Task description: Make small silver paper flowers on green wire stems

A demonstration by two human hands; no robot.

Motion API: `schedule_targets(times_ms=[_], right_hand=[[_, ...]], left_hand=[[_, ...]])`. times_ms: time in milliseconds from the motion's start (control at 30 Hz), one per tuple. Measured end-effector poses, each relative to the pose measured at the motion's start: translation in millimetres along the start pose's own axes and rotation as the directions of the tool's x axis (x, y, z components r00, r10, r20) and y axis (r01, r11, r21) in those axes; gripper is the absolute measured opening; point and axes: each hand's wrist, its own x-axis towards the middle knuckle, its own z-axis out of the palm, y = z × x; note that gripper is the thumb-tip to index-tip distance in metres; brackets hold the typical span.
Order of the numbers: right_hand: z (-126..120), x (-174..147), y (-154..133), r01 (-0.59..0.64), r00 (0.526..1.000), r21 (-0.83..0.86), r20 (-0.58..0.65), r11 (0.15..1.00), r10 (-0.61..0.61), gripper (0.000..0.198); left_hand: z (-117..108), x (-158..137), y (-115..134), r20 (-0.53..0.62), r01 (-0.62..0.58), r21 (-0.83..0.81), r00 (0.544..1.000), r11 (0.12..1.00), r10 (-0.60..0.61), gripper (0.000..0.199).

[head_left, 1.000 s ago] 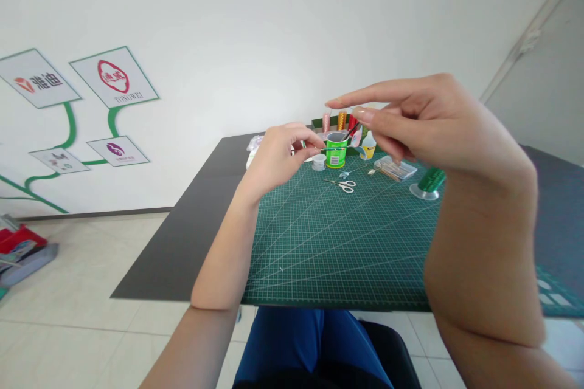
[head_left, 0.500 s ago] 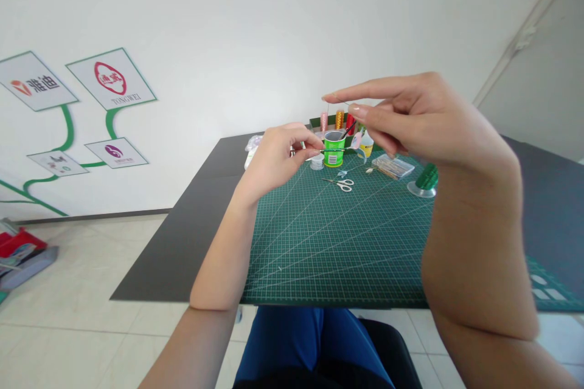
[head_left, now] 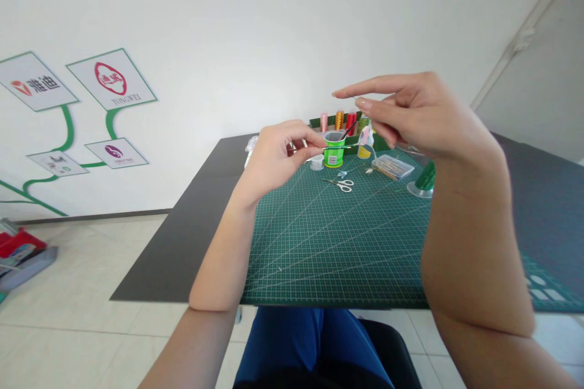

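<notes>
My left hand (head_left: 287, 155) is closed, thumb and fingers pinching a thin stem (head_left: 340, 147) wrapped partly in green. The stem lies nearly level and points right. At its far end sits a small pale pink and white flower (head_left: 365, 135) with a curved pale piece hanging below. Above and to the right, my right hand (head_left: 420, 112) has its index finger stretched out and its thumb against the other fingers. A very fine thread (head_left: 355, 98) shows between the index fingertip and thumb; most of its length is too faint to follow.
Scissors (head_left: 345, 186) with white handles lie on the green cutting mat (head_left: 337, 243). Behind stand a green can (head_left: 334, 159), small white jars (head_left: 316, 163) and thread spools (head_left: 340, 120). A clear box of sticks (head_left: 393, 167) and a large green spool (head_left: 426, 181) are at right.
My right hand has shifted slightly right. The flower on the stem has turned and sits a little higher and farther right. My left hand has barely moved.
</notes>
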Motion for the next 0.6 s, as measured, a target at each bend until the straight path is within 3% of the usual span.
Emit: schedule_targets(times_ms=[333, 600], right_hand=[[-1.9, 12.1, 23.6, 0.008, 0.998, -0.093, 0.068, 0.996, -0.002, 0.038], [1.7, 13.3, 12.4, -0.069, 0.984, -0.162, 0.15, 0.984, 0.093, 0.037]], left_hand=[[-4.7, 0.9, 5.8, -0.074, 0.013, -0.07, 0.997, 0.997, -0.018, 0.011], [-4.3, -1.8, 12.9, -0.174, 0.022, -0.071, 0.984, 0.997, -0.034, 0.017]])
